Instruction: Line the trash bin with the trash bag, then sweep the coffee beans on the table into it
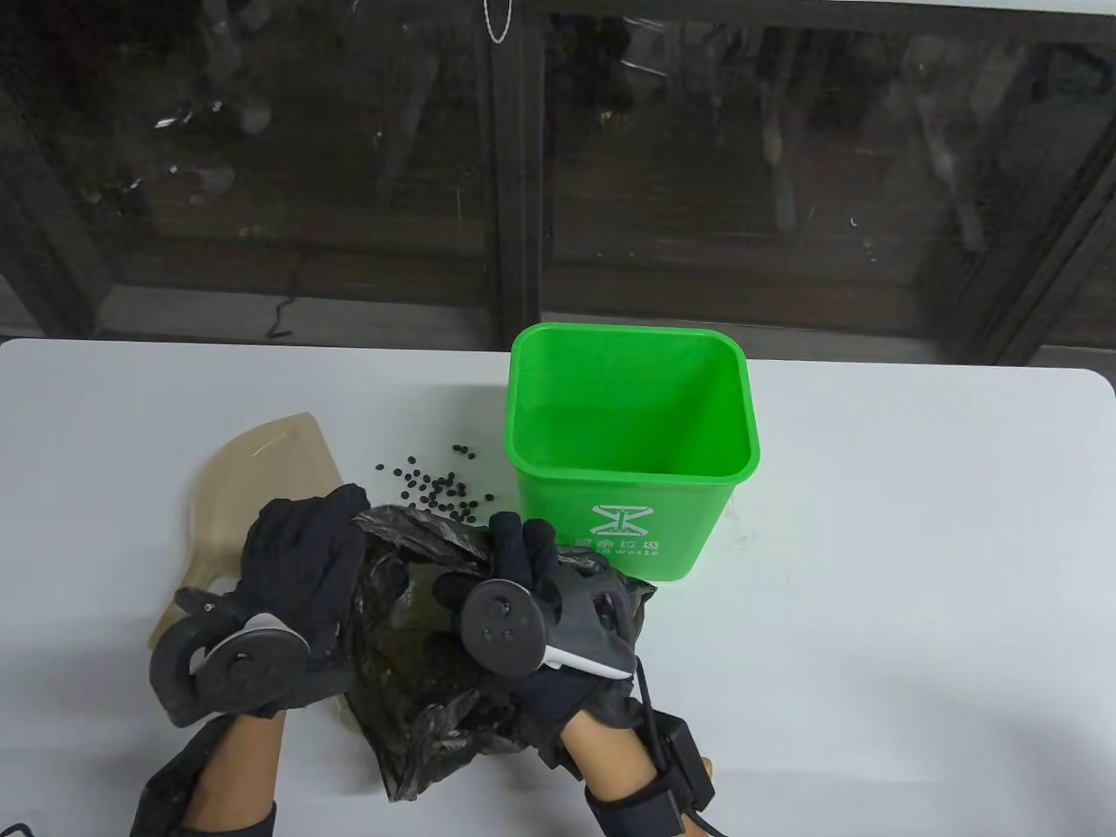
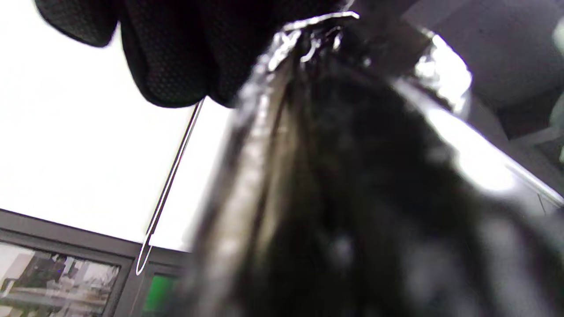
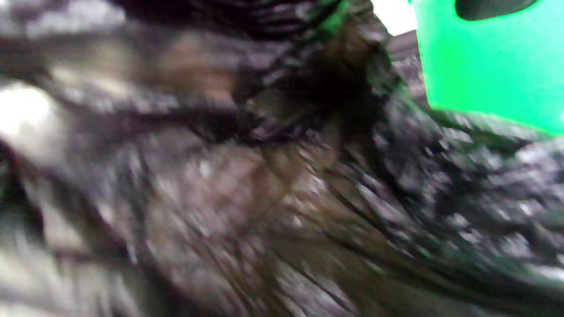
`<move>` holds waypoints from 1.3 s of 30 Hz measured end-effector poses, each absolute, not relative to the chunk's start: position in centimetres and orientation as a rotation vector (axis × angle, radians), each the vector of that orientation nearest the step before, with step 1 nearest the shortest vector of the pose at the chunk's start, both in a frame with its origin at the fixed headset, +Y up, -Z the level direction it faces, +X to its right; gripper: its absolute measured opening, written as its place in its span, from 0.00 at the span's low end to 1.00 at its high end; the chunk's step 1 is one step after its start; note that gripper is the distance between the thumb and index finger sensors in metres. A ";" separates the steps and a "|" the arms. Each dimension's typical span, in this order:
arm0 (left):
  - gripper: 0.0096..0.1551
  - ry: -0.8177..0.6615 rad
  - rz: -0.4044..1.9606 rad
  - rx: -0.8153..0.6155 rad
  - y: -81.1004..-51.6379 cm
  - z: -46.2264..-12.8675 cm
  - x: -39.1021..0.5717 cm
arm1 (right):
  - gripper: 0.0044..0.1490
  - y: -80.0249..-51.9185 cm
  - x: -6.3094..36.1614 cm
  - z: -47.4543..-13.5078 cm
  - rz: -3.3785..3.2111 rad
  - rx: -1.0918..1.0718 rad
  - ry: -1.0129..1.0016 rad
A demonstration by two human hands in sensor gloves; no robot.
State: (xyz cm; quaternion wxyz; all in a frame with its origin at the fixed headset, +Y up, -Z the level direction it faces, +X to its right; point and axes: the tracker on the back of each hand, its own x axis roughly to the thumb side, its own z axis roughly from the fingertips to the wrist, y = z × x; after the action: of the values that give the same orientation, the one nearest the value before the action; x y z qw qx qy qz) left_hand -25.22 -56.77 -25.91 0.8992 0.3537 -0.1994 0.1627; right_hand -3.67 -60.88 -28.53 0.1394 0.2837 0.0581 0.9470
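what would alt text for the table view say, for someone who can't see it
Two gloved hands, left hand and right hand, hold a crumpled black trash bag open above a white table. An unlined green trash bin stands just behind, with scattered coffee beans and a translucent scoop to its left.

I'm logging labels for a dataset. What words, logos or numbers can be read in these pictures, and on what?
Bin, front wall: a white symbol, no letters in it.
Bin, under the symbol: a row of white Chinese characters, partly hidden by the right hand and too small to read.
Bin, bottom row: Latin letters ending in "Waste"; the start is hidden.
Bag, scoop, trackers: no text visible.
Wrist views: too blurred, nothing readable.
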 end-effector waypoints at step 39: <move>0.59 -0.490 0.591 0.365 -59.7 -29.1 -26.8 | 0.49 -48.8 3.0 -29.7 2.531 0.666 -0.114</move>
State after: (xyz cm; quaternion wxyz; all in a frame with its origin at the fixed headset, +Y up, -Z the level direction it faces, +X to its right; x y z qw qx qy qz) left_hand -26.84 -59.69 -29.07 0.9110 0.1773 -0.2375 0.2869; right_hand 3.01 -48.81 -29.71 0.2580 0.2457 -0.0420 0.9335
